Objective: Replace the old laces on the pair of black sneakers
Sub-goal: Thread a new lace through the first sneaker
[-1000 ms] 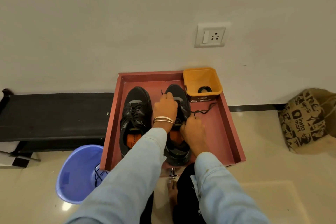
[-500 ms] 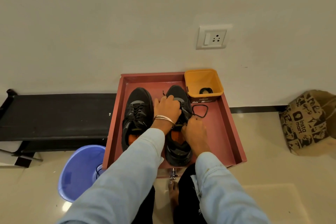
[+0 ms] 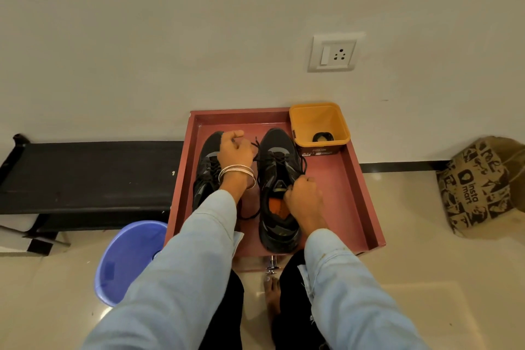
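Both hands: left hand (image 3: pixel 234 148) pinches lace (image 3: pixel 255 148), right hand (image 3: pixel 302 193) seemingly grips sneaker (image 3: pixel 279 187).

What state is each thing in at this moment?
Right sneaker: upright in tray, lace partly pulled out
Left sneaker: upright, laced
Lace: pulled leftward
Left hand: grips lace
Right hand: holds right sneaker
Tray: on floor
Orange tub: open
Blue bucket: tilted

You have on a light blue denim shirt with long sleeves (image 3: pixel 199 250). The cuffs sit open at your wrists. Thin shiny bangles (image 3: pixel 237 172) go round your left wrist. There is a small ring (image 3: pixel 288 188) on a finger of your right hand. Your trousers (image 3: pixel 295 307) are black, and your foot (image 3: pixel 271 297) is bare.
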A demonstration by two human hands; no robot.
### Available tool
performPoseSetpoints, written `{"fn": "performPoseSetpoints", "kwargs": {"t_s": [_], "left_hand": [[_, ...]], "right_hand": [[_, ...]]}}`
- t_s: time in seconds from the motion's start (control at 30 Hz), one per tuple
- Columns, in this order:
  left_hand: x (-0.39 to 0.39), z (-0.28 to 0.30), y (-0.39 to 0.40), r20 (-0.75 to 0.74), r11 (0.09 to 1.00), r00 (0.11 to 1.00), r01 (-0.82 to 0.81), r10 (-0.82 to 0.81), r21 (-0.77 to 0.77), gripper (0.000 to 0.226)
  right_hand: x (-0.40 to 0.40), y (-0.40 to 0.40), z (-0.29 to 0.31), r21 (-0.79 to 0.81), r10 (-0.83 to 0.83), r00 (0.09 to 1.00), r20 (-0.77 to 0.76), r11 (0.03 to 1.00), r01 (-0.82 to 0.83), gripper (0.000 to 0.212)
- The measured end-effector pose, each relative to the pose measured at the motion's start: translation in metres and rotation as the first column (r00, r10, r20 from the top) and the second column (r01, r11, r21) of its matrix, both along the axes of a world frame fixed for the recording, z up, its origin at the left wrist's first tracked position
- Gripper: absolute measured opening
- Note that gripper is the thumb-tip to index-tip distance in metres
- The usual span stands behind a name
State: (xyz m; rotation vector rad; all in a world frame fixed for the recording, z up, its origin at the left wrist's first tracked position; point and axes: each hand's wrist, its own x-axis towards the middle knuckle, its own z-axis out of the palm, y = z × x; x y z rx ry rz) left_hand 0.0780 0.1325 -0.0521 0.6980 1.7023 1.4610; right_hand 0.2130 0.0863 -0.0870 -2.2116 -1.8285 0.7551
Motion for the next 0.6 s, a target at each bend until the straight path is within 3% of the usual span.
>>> {"fn": "performPoseSetpoints", "kwargs": {"t_s": [0.07, 0.1, 0.17, 0.23, 0.27, 0.37, 0.43, 0.47, 0.53, 0.6], "left_hand": [[0.0, -0.002, 0.0, -0.299, 0.965, 0.918, 0.235, -0.26, -0.12, 0.009], [0.001, -0.004, 0.001, -0.438, 0.92, 0.81, 0.332, -0.39, -0.206, 0.011], [0.008, -0.002, 0.0, -0.643, 0.781, 0.45, 0.438, -0.619, -0.445, 0.026], [0.02, 0.003, -0.001, -0.732, 0.702, 0.09, 0.383, -0.676, -0.601, 0.034], [0.026, 0.005, -0.001, -0.747, 0.7, -0.011, 0.338, -0.665, -0.629, 0.035], [0.043, 0.004, -0.004, -0.773, 0.732, -0.182, 0.248, -0.608, -0.634, 0.029], [0.048, 0.004, -0.003, -0.778, 0.734, -0.228, 0.26, -0.585, -0.628, 0.03], [0.047, 0.004, -0.003, -0.781, 0.729, -0.196, 0.279, -0.594, -0.625, 0.031], [0.041, 0.005, -0.002, -0.797, 0.756, -0.024, 0.298, -0.604, -0.582, 0.03], [0.03, 0.007, -0.003, -0.808, 0.843, 0.259, 0.268, -0.53, -0.467, 0.028]], "right_hand": [[0.0, 0.0, 0.0, -0.006, 0.002, 1.0, -0.005, 1.0, -0.002, 0.038], [-0.001, 0.001, 0.0, -0.01, 0.001, 1.0, -0.007, 1.0, -0.001, 0.038], [-0.001, 0.0, 0.0, -0.012, -0.004, 1.0, -0.01, 1.0, 0.004, 0.037], [-0.002, 0.0, 0.0, -0.008, -0.003, 1.0, -0.006, 1.0, 0.003, 0.036], [-0.002, 0.0, -0.001, -0.005, -0.003, 1.0, -0.004, 1.0, 0.003, 0.035], [-0.001, 0.0, -0.002, 0.004, 0.0, 1.0, -0.01, 1.0, 0.0, 0.035], [0.0, 0.0, -0.002, -0.008, -0.001, 1.0, -0.013, 1.0, 0.001, 0.036], [0.0, 0.0, -0.002, -0.01, -0.007, 1.0, -0.011, 1.0, 0.007, 0.037], [0.0, -0.001, -0.001, -0.004, -0.019, 1.0, -0.003, 1.0, 0.019, 0.036], [-0.001, -0.001, -0.002, 0.003, -0.023, 1.0, 0.004, 1.0, 0.023, 0.035]]}}
